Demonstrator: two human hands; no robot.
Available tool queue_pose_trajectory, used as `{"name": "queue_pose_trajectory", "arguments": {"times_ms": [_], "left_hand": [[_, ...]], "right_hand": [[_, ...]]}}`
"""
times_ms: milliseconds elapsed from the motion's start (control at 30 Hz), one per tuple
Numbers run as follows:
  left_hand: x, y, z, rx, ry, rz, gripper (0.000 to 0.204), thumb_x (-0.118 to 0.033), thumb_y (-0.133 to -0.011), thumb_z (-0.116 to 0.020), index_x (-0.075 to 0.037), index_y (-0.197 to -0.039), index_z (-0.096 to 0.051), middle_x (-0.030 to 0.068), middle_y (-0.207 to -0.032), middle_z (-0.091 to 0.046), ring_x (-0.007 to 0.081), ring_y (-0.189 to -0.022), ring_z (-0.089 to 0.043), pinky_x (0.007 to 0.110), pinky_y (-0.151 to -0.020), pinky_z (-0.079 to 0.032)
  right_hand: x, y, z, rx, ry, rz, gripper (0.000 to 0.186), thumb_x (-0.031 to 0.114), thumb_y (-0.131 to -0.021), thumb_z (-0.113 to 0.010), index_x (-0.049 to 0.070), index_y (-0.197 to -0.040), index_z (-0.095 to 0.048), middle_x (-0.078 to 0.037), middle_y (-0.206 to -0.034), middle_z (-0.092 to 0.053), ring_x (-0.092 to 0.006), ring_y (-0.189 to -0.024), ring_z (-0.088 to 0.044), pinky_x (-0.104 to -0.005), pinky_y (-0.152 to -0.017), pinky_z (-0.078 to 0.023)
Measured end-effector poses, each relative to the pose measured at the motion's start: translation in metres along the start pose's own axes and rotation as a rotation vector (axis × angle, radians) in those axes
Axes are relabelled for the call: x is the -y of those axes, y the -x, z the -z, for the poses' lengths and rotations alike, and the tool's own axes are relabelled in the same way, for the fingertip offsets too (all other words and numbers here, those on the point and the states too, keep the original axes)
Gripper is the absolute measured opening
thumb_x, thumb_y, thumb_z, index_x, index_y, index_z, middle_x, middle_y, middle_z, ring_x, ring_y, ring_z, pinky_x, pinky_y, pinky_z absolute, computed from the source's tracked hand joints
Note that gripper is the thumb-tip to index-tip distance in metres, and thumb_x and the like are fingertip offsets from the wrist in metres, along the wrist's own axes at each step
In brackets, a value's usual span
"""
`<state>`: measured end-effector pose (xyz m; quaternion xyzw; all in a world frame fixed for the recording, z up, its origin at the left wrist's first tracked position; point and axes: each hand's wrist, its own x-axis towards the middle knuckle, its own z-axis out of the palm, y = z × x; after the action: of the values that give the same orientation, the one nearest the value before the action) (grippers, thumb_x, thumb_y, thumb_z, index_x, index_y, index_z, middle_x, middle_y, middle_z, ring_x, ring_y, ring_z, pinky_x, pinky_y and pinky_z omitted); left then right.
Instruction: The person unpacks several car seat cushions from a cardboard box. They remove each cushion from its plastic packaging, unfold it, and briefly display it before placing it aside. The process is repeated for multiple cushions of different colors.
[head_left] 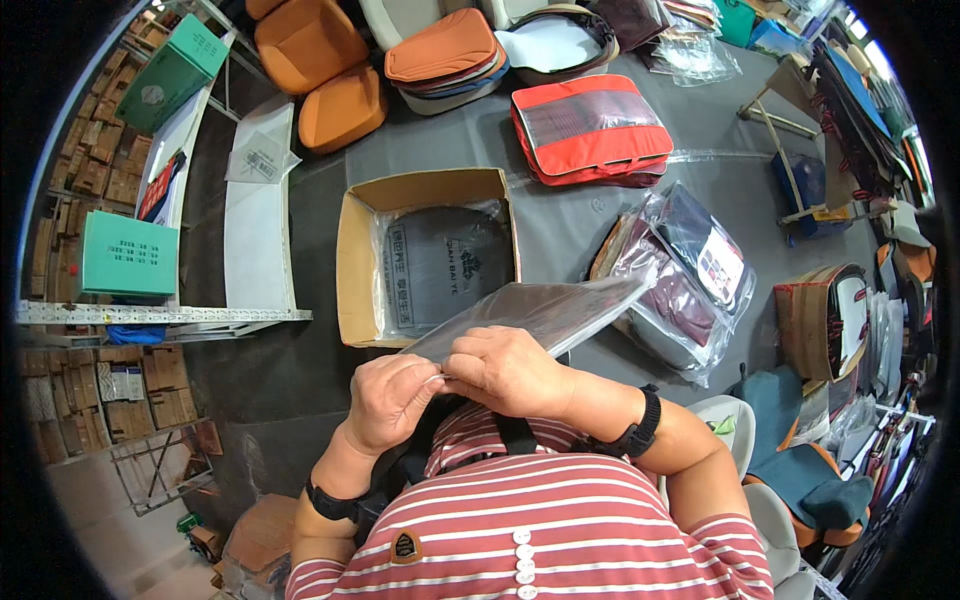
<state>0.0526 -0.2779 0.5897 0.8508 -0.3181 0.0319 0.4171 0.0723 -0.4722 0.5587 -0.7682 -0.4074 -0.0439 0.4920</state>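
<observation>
My left hand (392,398) and my right hand (497,368) are close together at the lower centre, both pinching the near edge of a clear plastic bag (540,305), which stretches up and to the right. Beyond them an open cardboard box (355,255) holds a dark item in printed plastic (440,265). The bag partly overlaps the box's near right corner. To the right, a pile of plastic-wrapped items (685,305) lies on the grey surface, with maroon and navy pieces showing through.
Orange seat cushions (335,105), stacked covers (440,50) and a red zipped bag (590,130) lie at the back. White shelving (255,240) with green boxes (128,250) stands at left. At right are a trestle frame (790,175), a full carton (805,330) and teal chairs (775,470).
</observation>
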Motion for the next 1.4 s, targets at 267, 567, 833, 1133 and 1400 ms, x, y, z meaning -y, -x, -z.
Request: {"name": "queue_pose_trajectory", "arguments": {"times_ms": [267,567,833,1133,1400], "left_hand": [[-0.006,0.008,0.009,-0.088,-0.145,-0.008,0.009,-0.007,-0.079,-0.063,0.001,-0.078,-0.060,0.0132,-0.075,-0.064,0.0286,-0.065,-0.064,0.033,-0.058,-0.050],[0.003,0.028,0.021,-0.259,-0.134,0.151,0.008,-0.005,-0.084,-0.059,0.002,-0.079,-0.060,0.0136,-0.076,-0.066,0.0271,-0.067,-0.065,0.032,-0.062,-0.051],[-0.001,0.041,0.022,-0.297,-0.100,0.325,0.018,-0.010,-0.089,-0.053,0.004,-0.079,-0.060,0.0143,-0.079,-0.067,0.0218,-0.068,-0.063,0.028,-0.064,-0.048],[0.000,0.059,0.017,-0.376,0.085,0.466,0.020,-0.011,-0.091,-0.053,0.004,-0.081,-0.059,0.0120,-0.077,-0.065,0.0163,-0.070,-0.061,0.025,-0.064,-0.046],[-0.002,0.082,0.007,-0.431,0.123,0.562,0.021,-0.014,-0.092,-0.054,0.004,-0.081,-0.058,0.0081,-0.074,-0.061,0.0131,-0.066,-0.054,0.023,-0.062,-0.042]], "right_hand": [[-0.017,0.006,0.001,0.069,0.010,0.107,0.016,0.016,-0.073,-0.067,0.008,-0.078,-0.055,-0.006,-0.073,-0.048,-0.0267,-0.068,-0.051,-0.0374,-0.058,-0.042],[-0.088,0.140,0.057,0.069,0.484,-0.256,0.018,0.011,-0.069,-0.068,0.008,-0.086,-0.062,-0.006,-0.077,-0.051,-0.0264,-0.073,-0.052,-0.0368,-0.062,-0.044],[-0.152,0.247,0.087,-0.035,0.701,-0.744,0.014,0.017,-0.075,-0.065,0.008,-0.086,-0.065,-0.007,-0.081,-0.056,-0.0287,-0.080,-0.056,-0.0387,-0.066,-0.046],[-0.104,0.163,0.056,-0.158,0.364,-0.554,0.039,0.005,-0.068,-0.068,0.010,-0.106,-0.061,-0.011,-0.101,-0.059,-0.0311,-0.093,-0.055,-0.0391,-0.082,-0.044],[-0.061,0.099,0.013,-0.123,0.344,-0.119,0.040,0.004,-0.064,-0.066,0.007,-0.104,-0.060,-0.008,-0.094,-0.056,-0.0272,-0.087,-0.055,-0.0372,-0.073,-0.045]]}}
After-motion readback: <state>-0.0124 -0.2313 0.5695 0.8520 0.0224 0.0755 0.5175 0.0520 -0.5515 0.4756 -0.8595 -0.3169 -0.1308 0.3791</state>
